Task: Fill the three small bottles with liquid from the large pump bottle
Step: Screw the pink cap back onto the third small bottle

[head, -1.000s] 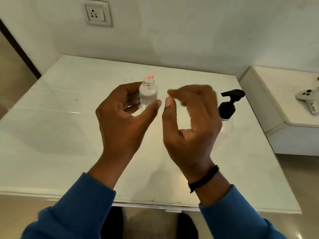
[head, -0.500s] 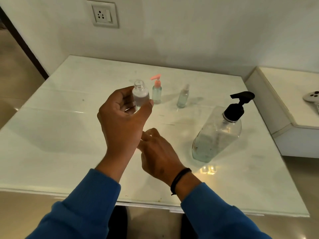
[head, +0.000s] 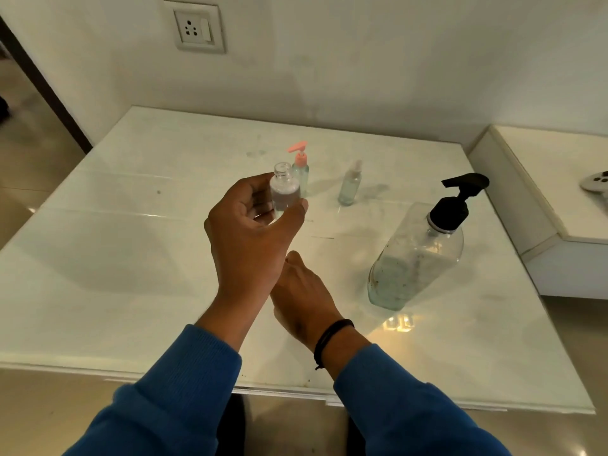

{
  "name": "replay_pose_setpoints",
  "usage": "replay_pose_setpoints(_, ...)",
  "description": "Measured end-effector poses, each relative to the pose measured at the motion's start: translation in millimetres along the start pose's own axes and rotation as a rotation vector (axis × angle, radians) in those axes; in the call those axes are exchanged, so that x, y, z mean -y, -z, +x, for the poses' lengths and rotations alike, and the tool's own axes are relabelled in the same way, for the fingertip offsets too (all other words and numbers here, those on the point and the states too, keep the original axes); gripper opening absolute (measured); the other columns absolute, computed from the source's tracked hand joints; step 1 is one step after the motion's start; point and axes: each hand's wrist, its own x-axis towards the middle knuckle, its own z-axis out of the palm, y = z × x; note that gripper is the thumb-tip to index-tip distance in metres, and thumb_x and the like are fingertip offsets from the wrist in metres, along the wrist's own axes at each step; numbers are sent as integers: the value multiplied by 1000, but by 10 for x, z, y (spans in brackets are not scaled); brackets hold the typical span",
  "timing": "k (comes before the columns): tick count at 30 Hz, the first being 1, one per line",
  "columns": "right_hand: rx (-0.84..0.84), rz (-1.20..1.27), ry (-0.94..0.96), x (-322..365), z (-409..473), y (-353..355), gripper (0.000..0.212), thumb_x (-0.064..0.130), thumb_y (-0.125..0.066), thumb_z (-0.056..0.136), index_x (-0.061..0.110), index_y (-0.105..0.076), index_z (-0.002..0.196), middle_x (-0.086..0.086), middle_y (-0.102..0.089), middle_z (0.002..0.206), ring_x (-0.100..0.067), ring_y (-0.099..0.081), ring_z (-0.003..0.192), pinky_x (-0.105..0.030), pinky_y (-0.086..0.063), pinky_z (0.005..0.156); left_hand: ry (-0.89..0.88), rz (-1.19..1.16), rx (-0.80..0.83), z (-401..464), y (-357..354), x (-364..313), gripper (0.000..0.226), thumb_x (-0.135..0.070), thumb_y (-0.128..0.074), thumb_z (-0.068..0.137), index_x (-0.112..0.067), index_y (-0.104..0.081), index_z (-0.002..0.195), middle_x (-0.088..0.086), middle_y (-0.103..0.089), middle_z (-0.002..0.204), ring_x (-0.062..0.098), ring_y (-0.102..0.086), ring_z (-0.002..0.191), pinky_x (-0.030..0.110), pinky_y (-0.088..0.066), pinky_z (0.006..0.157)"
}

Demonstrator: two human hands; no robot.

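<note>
Above table (head: 131, 258) | open bottle (head: 285, 189) upright | between left fingers (head: 253, 192), thumb

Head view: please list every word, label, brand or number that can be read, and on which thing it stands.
None can be read.
Large pump bottle: no label visible.
Three small bottles: no print visible.
Wall socket: no writing.

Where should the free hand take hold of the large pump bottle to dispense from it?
Probably at the black pump head, from above: the large pump bottle stands upright on the table, with open space above it and the spout pointing right. The right hand is nearest; the left hand holds the open small bottle.
</note>
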Motion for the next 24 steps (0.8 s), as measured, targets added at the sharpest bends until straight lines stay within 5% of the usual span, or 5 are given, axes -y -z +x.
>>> replay_pose_setpoints(6,-235,-88,-54,-97,43,-153,29,-5,-83,65,12,-64,80,-3,-55,68,-20,-46,68,-33,-52,52,12,-21,29,-5,-11,13,34,-18,-88,72,-28,-70,100,-21,-71,90,7,-71,83,18,-57,71)
replay_pose_setpoints(11,-313,-31,-107,-190,53,-144,35,-4,-83,72,14,-66,96,-2,-62,81,-16,-45,67,-32,-53,51,19,-27,57,-26,-3,-16,36,-18,-88,74,-33,-68,100,-25,-69,92,4,-70,88,13,-55,72)
replay_pose_setpoints(18,-399,145,-300,-72,-70,257,14,24,-57,102,25,-60,116,7,-64,100,-13,-59,83,-29,-56,75,62,-58,35,-42,114,-243,40,-15,-87,75,-36,-67,102,-21,-72,93,5,-71,91,17,-56,76)
replay_pose_setpoints(24,-566,354,-354,316,-406,1033,43,33,-56,104,33,-48,146,12,-63,131,-10,-66,109,-30,-54,99,23,-47,118,-57,575,-895,39,-16,-84,77,-41,-66,101,-23,-72,94,-2,-69,92,7,-51,72)
